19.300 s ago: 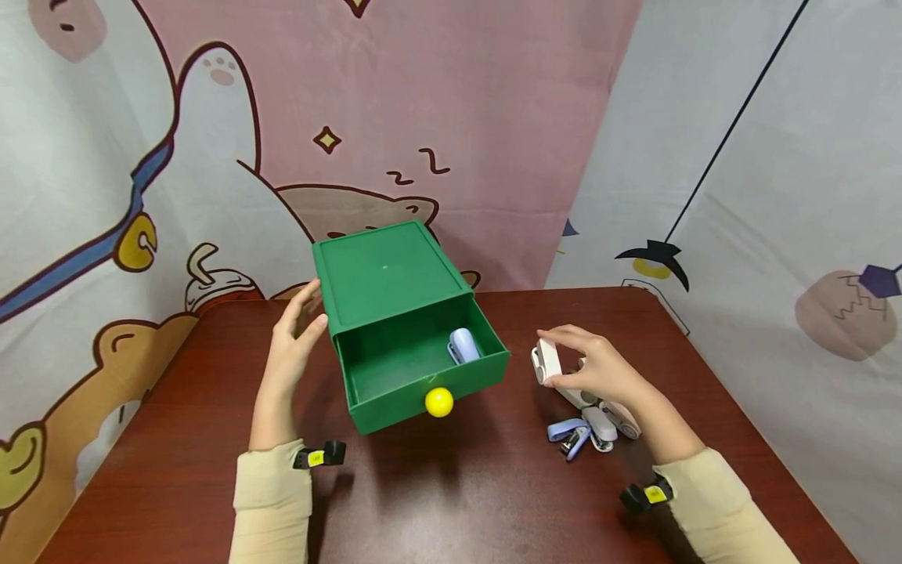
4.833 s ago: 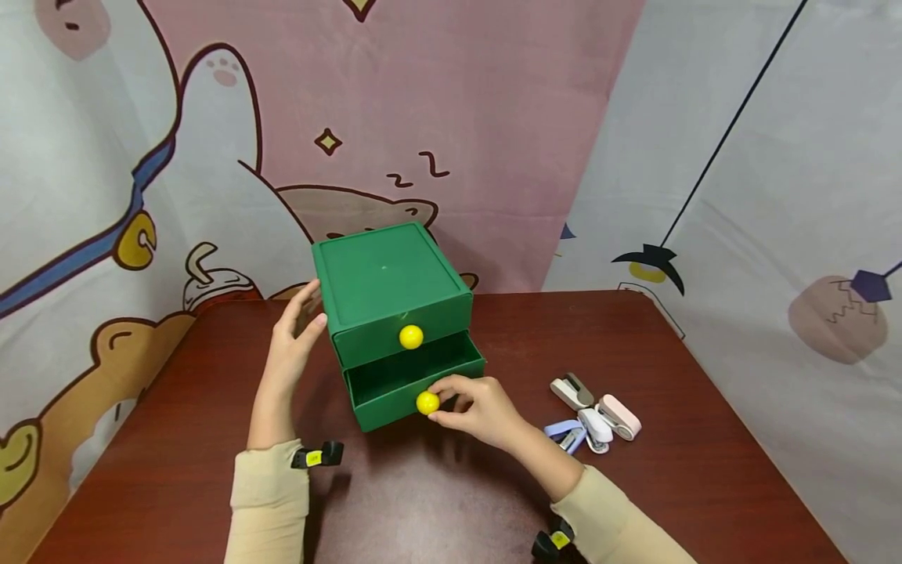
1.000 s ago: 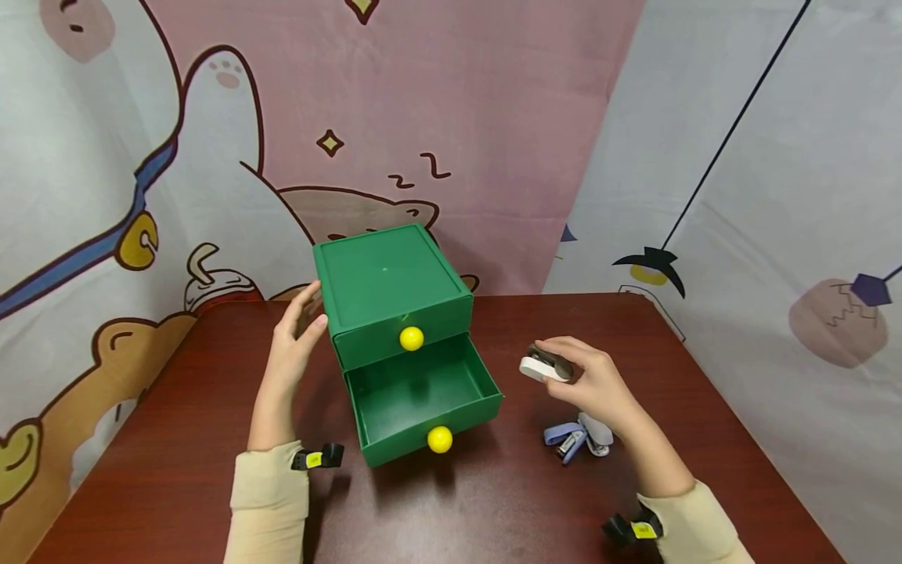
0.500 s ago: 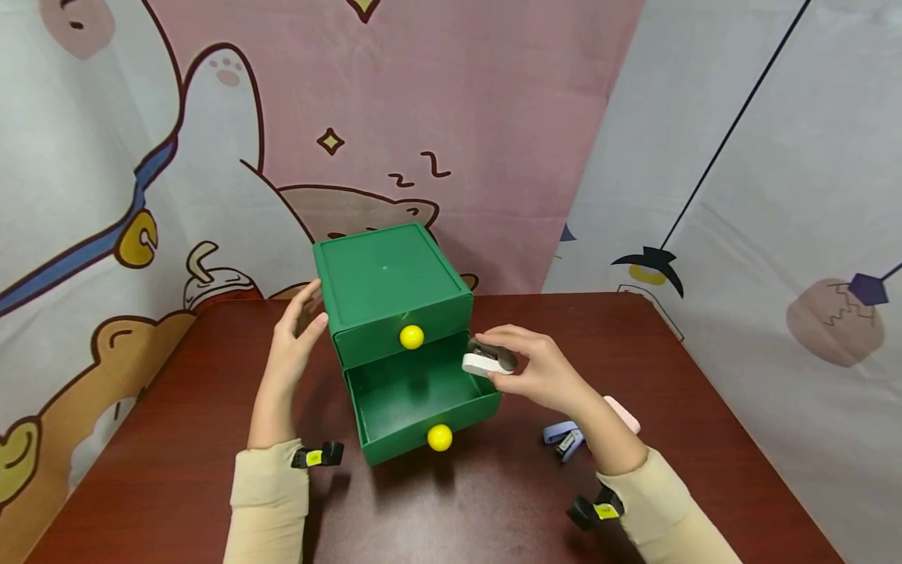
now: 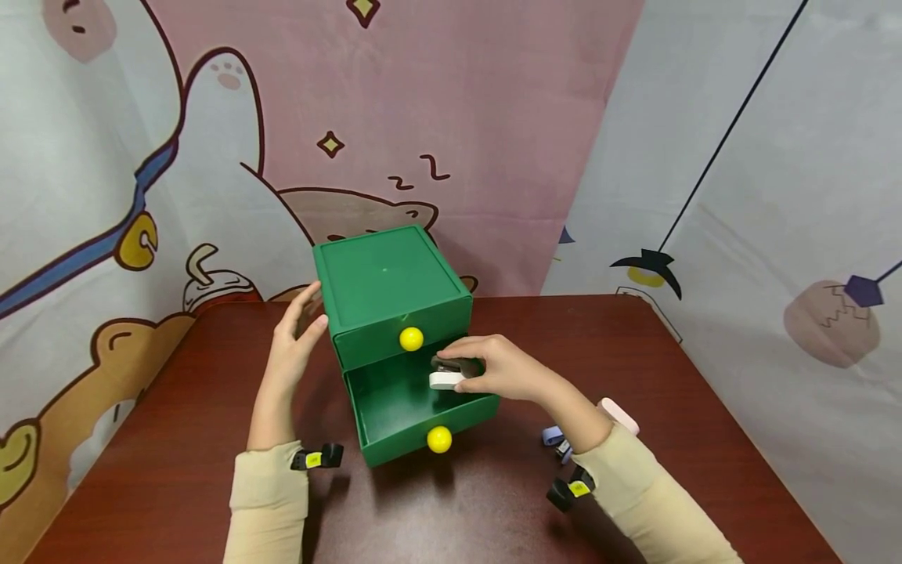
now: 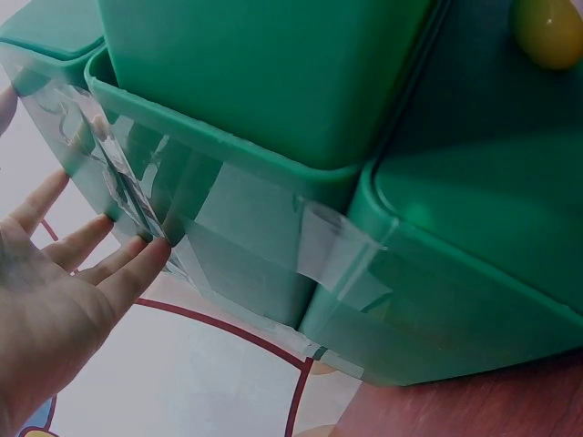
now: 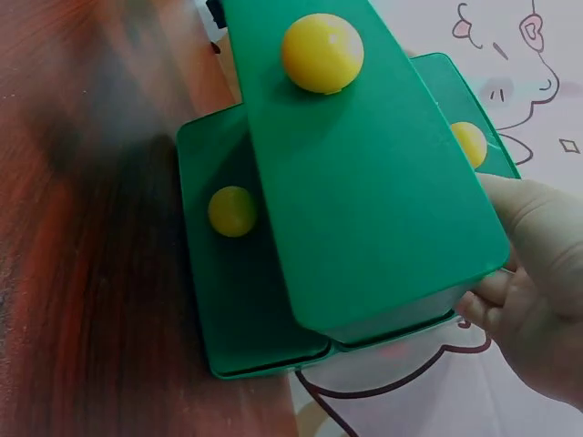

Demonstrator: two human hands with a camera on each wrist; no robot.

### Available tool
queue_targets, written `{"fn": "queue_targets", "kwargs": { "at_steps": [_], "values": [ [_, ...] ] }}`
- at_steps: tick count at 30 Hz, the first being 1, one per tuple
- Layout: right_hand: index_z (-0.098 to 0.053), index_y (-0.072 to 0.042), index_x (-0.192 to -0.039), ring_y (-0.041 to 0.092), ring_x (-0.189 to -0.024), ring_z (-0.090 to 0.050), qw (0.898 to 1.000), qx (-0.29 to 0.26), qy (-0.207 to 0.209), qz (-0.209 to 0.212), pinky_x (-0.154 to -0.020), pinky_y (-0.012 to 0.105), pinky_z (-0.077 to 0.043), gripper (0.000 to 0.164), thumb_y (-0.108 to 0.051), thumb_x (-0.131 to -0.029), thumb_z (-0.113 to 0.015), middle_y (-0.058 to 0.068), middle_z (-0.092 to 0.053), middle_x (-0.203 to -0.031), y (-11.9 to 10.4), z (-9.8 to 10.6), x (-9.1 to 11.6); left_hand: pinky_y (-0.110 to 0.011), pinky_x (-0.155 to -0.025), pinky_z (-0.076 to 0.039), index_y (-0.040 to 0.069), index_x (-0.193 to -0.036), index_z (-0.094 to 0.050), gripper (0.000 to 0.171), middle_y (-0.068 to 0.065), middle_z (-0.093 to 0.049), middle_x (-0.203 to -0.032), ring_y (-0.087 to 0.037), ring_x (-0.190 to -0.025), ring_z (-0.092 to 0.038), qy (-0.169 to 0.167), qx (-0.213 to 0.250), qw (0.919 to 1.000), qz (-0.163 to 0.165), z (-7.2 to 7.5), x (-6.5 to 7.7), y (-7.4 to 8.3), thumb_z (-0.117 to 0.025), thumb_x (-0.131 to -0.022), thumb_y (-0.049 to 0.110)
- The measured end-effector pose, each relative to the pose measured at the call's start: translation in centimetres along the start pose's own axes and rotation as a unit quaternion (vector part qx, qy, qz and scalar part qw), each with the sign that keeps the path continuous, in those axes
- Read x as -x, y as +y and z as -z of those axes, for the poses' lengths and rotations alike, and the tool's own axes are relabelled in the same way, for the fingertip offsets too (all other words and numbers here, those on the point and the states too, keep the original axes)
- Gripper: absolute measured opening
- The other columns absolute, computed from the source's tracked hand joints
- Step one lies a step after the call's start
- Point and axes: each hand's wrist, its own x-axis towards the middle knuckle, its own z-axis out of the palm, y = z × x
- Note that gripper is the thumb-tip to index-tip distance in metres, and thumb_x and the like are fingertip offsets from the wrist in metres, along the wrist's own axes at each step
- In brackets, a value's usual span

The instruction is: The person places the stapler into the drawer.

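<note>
A green drawer cabinet [image 5: 391,278] with yellow knobs stands on the table. Its middle drawer [image 5: 395,446] is pulled out, the top one pushed in. My right hand [image 5: 503,366] pinches a small white and dark grey-brown stapler [image 5: 444,381] between thumb and fingers, inside the opening of that drawer. In the right wrist view the drawer front [image 7: 383,182] hides the stapler. My left hand [image 5: 294,337] is at the cabinet's left side; its outstretched fingertips touch the taped side wall [image 6: 246,228] in the left wrist view.
Right of the cabinet on the brown table [image 5: 669,439] lie a pink stapler [image 5: 620,415] and a blue one [image 5: 553,436], partly covered by my right forearm. A cartoon-printed cloth [image 5: 521,157] hangs behind the table.
The top drawer, open with a lavender stapler in it earlier, is pushed in; my right hand pulled out the middle one. The grey-brown stapler has moved left from the table into the drawer opening.
</note>
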Motion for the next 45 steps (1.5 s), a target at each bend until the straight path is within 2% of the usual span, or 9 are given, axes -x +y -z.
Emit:
{"fn": "queue_targets", "kwargs": {
  "at_steps": [4, 9, 17, 23, 28, 32, 34, 38, 45],
  "values": [
    [-0.065, -0.008, -0.125, 0.014, -0.113, -0.056, 0.999, 0.029, -0.027, 0.005, -0.088, 0.03, -0.047, 0.044, -0.011, -0.082, -0.076, 0.001, -0.062, -0.123, 0.0, -0.2, -0.4, -0.031, -0.102, -0.033, 0.013, -0.149, -0.035, 0.053, -0.012, -0.037, -0.147, -0.028, -0.136, -0.031, 0.003, 0.005, 1.0, -0.002, 0.0, 0.1, 0.0, -0.051, -0.099, 0.009],
    [-0.066, -0.009, -0.124, 0.013, -0.114, -0.056, 0.997, 0.054, -0.051, 0.0, -0.09, 0.029, -0.046, 0.043, -0.011, -0.082, -0.077, 0.0, -0.063, -0.122, -0.3, -0.3, -0.6, -0.03, -0.101, -0.033, 0.013, -0.15, -0.035, 0.054, -0.014, -0.037, -0.147, -0.026, -0.136, -0.032, 0.002, 0.004, 1.0, -0.004, 0.1, 0.1, 0.0, -0.05, -0.099, 0.008],
    [-0.067, -0.003, -0.121, 0.018, -0.104, -0.061, 0.998, 0.033, -0.06, -0.001, -0.085, 0.034, -0.05, 0.041, -0.008, -0.081, -0.077, 0.004, -0.064, -0.119, -0.3, -0.4, -0.7, -0.033, -0.103, -0.032, 0.015, -0.149, -0.037, 0.052, -0.01, -0.039, -0.146, -0.023, -0.136, -0.033, 0.005, -0.002, 1.0, -0.001, 0.2, 0.1, -0.4, -0.05, -0.099, 0.01],
    [-0.068, -0.002, -0.119, 0.022, -0.103, -0.061, 1.0, -0.021, -0.01, 0.003, -0.081, 0.041, -0.051, 0.04, -0.011, -0.082, -0.077, 0.007, -0.065, -0.116, 0.1, -0.5, 0.1, -0.032, -0.102, -0.032, 0.014, -0.149, -0.037, 0.052, -0.01, -0.039, -0.146, -0.024, -0.136, -0.033, 0.004, 0.003, 1.0, -0.002, 0.1, 0.1, -0.3, -0.05, -0.099, 0.009],
    [-0.069, -0.005, -0.117, 0.023, -0.1, -0.061, 0.997, -0.035, 0.059, 0.018, -0.074, 0.039, -0.052, 0.04, -0.016, -0.08, -0.079, 0.004, -0.065, -0.114, 0.1, -0.2, 1.5, -0.031, -0.101, -0.033, 0.013, -0.149, -0.037, 0.052, -0.009, -0.038, -0.147, -0.026, -0.136, -0.032, 0.0, 0.005, 1.0, -0.004, 0.0, 0.1, -0.3, -0.05, -0.099, 0.008],
    [-0.069, -0.007, -0.116, 0.018, -0.104, -0.06, 0.993, -0.034, 0.11, 0.018, -0.08, 0.037, -0.051, 0.042, -0.016, -0.077, -0.081, 0.003, -0.065, -0.112, 0.1, 0.4, 2.9, -0.03, -0.101, -0.033, 0.013, -0.149, -0.036, 0.053, -0.009, -0.038, -0.147, -0.027, -0.136, -0.032, 0.0, 0.005, 1.0, -0.003, 0.1, 0.0, -0.3, -0.05, -0.099, 0.006],
    [-0.069, -0.009, -0.117, 0.018, -0.104, -0.06, 0.991, -0.033, 0.129, 0.006, -0.081, 0.035, -0.051, 0.043, -0.016, -0.076, -0.082, 0.002, -0.065, -0.112, 0.2, 0.8, 3.6, -0.03, -0.101, -0.033, 0.012, -0.15, -0.035, 0.054, -0.011, -0.037, -0.148, -0.028, -0.136, -0.031, 0.0, 0.005, 1.0, -0.004, 0.1, 0.0, -0.3, -0.05, -0.098, 0.005],
    [-0.068, -0.013, -0.12, 0.022, -0.106, -0.059, 0.987, -0.027, 0.153, -0.034, -0.085, 0.038, -0.049, 0.046, -0.017, -0.076, -0.082, 0.0, -0.064, -0.113, 0.6, 1.7, 5.3, -0.03, -0.101, -0.033, 0.013, -0.15, -0.035, 0.054, -0.01, -0.037, -0.148, -0.028, -0.137, -0.031, -0.001, 0.005, 1.0, -0.004, 0.1, -0.1, -0.3, -0.05, -0.099, 0.006],
    [-0.066, -0.016, -0.121, 0.018, -0.103, -0.059, 0.98, 0.024, 0.183, -0.08, -0.084, 0.037, -0.048, 0.046, -0.019, -0.078, -0.081, -0.003, -0.063, -0.115, 2.1, 3.0, 8.7, -0.031, -0.101, -0.032, 0.013, -0.149, -0.036, 0.052, -0.01, -0.038, -0.147, -0.026, -0.136, -0.032, -0.002, 0.005, 0.9999, -0.011, 0.0, 0.0, -0.3, -0.049, -0.099, 0.006]
  ]
}}
